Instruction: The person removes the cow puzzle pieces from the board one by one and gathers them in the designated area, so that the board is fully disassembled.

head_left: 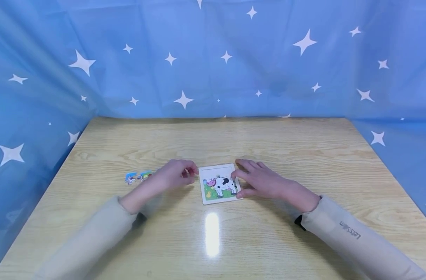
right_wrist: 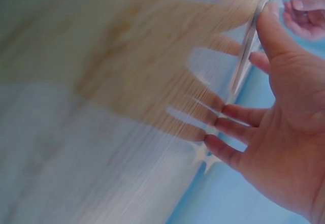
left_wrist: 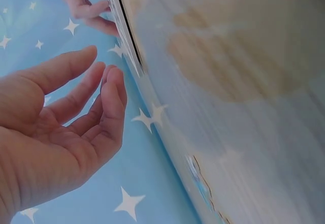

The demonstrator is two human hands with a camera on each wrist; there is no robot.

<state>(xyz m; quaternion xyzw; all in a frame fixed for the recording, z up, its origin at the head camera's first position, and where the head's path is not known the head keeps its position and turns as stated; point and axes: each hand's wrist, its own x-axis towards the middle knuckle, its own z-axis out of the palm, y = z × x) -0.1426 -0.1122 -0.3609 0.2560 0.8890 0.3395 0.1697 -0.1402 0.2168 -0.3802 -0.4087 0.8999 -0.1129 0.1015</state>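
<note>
A square picture puzzle board [head_left: 218, 182] with a white border and a cow on green grass lies flat on the table. My right hand [head_left: 260, 181] is at its right side, fingers spread, with the thumb and a fingertip on that edge. In the right wrist view the other fingertips [right_wrist: 223, 150] of this hand touch the tabletop. Just off the board's left edge is my left hand [head_left: 174, 175]. Its fingers are loosely bent and hold nothing, and in the left wrist view a gap shows between thumb and fingers.
Two small colourful puzzle pieces [head_left: 130, 178] lie to the left, one partly hidden behind the left forearm. The wooden table [head_left: 290, 140] reflects a bright light in front of the board. A blue curtain with white stars [head_left: 227, 85] hangs behind and at the sides.
</note>
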